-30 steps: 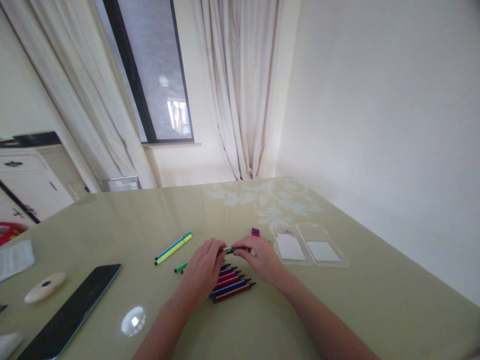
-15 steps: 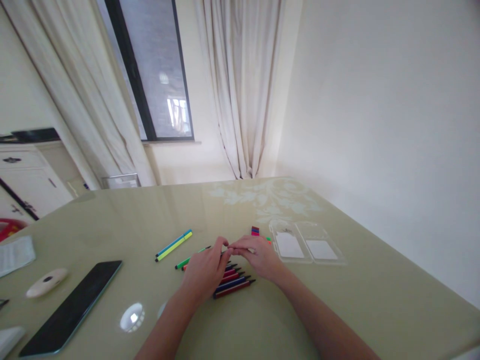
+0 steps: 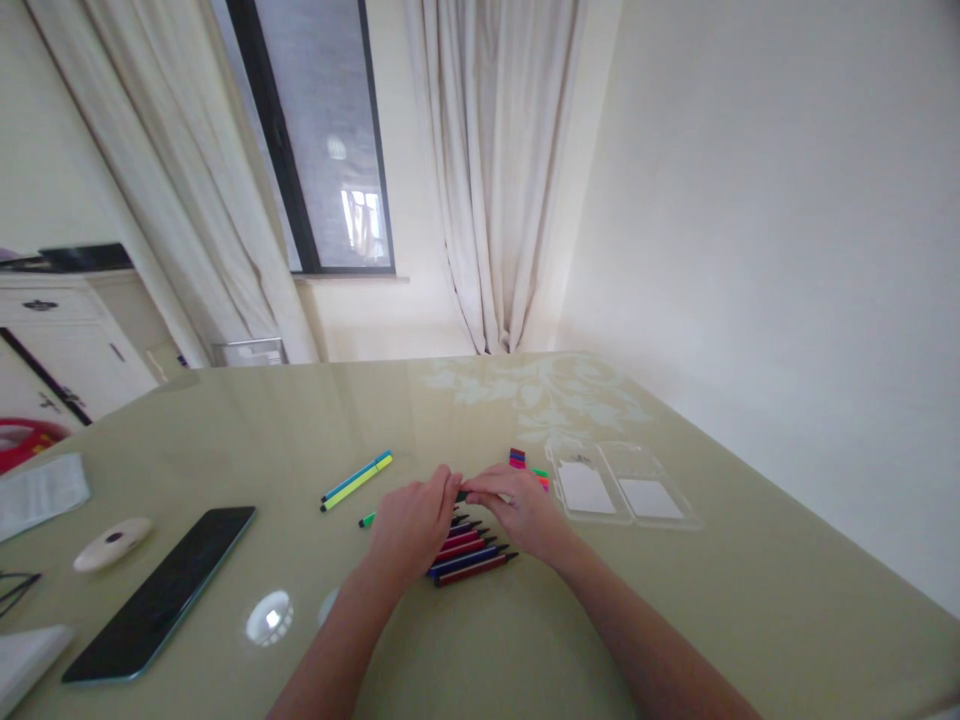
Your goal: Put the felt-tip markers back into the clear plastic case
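My left hand (image 3: 415,517) is closed, thumb and fingers pressed together round a felt-tip pen whose short dark end (image 3: 461,495) shows between my hands. From the other side my right hand (image 3: 517,508) pinches at that same end; the rest of the pen is hidden. Beneath my hands lies a row of uncapped felt-tip pens (image 3: 474,570), dark red, blue and pink, black tips pointing right. A green pen (image 3: 366,520) pokes out from behind my left hand. Beyond my right hand, small coloured caps (image 3: 517,457) lie together, partly covered.
A blue pen (image 3: 352,478) and a yellow pen (image 3: 360,484) lie side by side at the left. An open clear plastic case (image 3: 622,515) with white cards is at the right. A black tablet or phone (image 3: 161,595), a white oval object (image 3: 112,545) and paper (image 3: 45,495) are farther left.
My hands stay together, and a dark pen end now shows between the fingertips. My left hand covers more of the green pen. The whole view has shifted slightly.
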Available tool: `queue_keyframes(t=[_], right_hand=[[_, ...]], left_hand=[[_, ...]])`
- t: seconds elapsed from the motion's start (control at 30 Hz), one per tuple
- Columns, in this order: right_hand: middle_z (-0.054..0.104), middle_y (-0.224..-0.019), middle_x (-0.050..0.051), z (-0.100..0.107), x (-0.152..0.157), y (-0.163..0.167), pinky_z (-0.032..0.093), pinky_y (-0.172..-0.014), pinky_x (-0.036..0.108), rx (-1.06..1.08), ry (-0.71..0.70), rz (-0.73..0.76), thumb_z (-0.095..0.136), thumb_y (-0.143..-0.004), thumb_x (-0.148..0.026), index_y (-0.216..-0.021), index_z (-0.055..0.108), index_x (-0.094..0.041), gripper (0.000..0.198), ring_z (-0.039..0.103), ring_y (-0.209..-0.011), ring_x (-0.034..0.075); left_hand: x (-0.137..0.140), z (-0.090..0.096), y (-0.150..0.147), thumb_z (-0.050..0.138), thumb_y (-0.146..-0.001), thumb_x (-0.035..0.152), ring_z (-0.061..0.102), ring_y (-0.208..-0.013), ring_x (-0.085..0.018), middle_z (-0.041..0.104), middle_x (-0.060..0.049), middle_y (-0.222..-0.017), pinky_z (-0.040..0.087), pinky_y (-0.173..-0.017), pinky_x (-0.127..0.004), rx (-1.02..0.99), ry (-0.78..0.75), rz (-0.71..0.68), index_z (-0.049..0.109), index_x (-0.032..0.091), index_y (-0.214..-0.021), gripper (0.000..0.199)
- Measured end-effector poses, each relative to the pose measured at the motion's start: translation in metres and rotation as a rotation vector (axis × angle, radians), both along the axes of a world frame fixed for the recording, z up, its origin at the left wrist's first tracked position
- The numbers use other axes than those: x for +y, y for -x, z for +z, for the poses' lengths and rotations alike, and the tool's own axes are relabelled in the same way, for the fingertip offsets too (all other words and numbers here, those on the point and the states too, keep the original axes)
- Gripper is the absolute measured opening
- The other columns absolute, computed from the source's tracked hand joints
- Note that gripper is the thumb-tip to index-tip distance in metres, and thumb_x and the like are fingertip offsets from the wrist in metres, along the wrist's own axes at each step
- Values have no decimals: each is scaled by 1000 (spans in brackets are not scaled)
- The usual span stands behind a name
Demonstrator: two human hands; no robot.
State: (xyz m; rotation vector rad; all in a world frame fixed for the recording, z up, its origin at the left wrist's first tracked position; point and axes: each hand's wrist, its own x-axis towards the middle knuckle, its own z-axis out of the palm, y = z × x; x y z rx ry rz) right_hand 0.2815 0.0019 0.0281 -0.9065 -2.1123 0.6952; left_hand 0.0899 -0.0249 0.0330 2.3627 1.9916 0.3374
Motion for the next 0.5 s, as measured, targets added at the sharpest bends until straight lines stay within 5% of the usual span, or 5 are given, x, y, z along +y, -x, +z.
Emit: queue_keyframes(t=[0.27,0.5], right_hand=[[80,-103,9,-5,38,-61,56,-88,40,284,-18,-573,62,-90,-40,-101,81,-22,29,73,-95,26],[73,-97,8,-20,45,-64,53,-79,34,-2,-32,-616,63,-88,-33,-98,81,-20,25,65,-76,20]], left_hand=[[15,-13,68,18,-107,39,69,-76,-28,69,-12,-84,49,-71,-37,-100,-28,394,60,19,-109,46],[30,-43,75,40,-100,28,65,-106,-24,67,-11,-110,47,-100,-36,-224,-22,124,68,18,-105,30]])
